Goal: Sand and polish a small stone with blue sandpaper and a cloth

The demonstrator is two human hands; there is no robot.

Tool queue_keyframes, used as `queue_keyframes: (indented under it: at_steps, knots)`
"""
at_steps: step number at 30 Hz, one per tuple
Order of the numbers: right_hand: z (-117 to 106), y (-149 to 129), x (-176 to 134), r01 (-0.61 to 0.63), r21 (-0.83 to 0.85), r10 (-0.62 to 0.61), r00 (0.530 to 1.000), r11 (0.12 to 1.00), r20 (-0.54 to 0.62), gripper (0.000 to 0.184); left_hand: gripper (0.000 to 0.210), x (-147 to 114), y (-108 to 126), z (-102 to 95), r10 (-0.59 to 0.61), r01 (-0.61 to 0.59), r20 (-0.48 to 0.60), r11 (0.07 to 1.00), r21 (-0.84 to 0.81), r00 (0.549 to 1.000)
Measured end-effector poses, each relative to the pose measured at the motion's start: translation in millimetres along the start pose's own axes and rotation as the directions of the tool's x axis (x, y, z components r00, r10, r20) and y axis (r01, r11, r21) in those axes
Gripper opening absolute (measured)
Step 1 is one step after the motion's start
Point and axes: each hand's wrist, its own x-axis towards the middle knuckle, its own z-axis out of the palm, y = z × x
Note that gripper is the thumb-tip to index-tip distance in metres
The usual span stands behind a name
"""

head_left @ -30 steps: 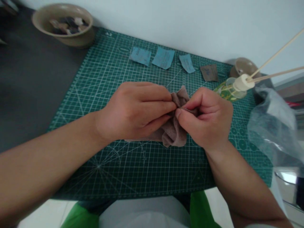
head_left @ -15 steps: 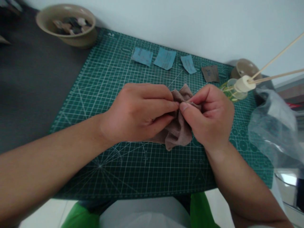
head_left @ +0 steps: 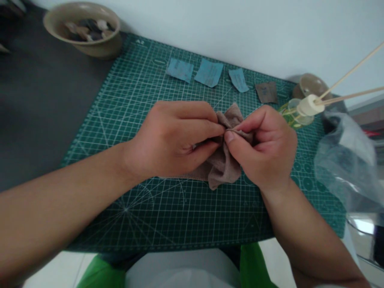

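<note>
The dark gray worktop [head_left: 54, 108] has a bowl [head_left: 97, 49] and a green mat [head_left: 144, 230] on it, with 3 blue scraps [head_left: 209, 73] and 1 brown scrap [head_left: 266, 93] on the mat.

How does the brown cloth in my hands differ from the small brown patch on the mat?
The brown cloth is bunched in folds, while the brown patch lies nearly flat. The cloth is clearly larger than the patch. Your left hand and right hand grip the cloth; neither touches the patch. Both are brownish.

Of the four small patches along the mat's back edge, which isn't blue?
The rightmost patch, nearest the bottle: it is grey-brown, while the other three are blue.
</note>
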Motion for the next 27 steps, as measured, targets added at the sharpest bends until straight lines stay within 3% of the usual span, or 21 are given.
queue_keyframes:
  at_steps: [7, 13, 21, 27]
  knots:
    - [-1.8, -3.3, -1.1, 0.017, -0.003, -0.017, 0.999, 1.000, 0.027, 0.021, 0.009, -0.9, -0.1, 1.1, 0.003, -0.002, -0.040, 1.000, 0.023, 0.999]
    - [-1.0, -4.3, -3.2, 0.066, 0.017, -0.066, 0.998, 0.998, 0.021, 0.023, 0.006, 2.7, 1.2, -4.6, -0.093, 0.087, -0.051, 0.989, -0.118, 0.994]
    - [0.4, -4.8, -0.6, -0.073, 0.188, 0.083, 0.996, 0.979, -0.045, 0.021, 0.008, 4.3, -6.4, -7.0, -0.087, 0.060, -0.078, 0.954, -0.294, 0.993]
    - [-0.9, -5.5, 1.4, -0.132, 0.272, 0.143, 0.989, 0.953, -0.021, 0.019, 0.013, 4.5, -6.2, -7.4, -0.035, 0.017, -0.061, 0.963, -0.270, 0.998]
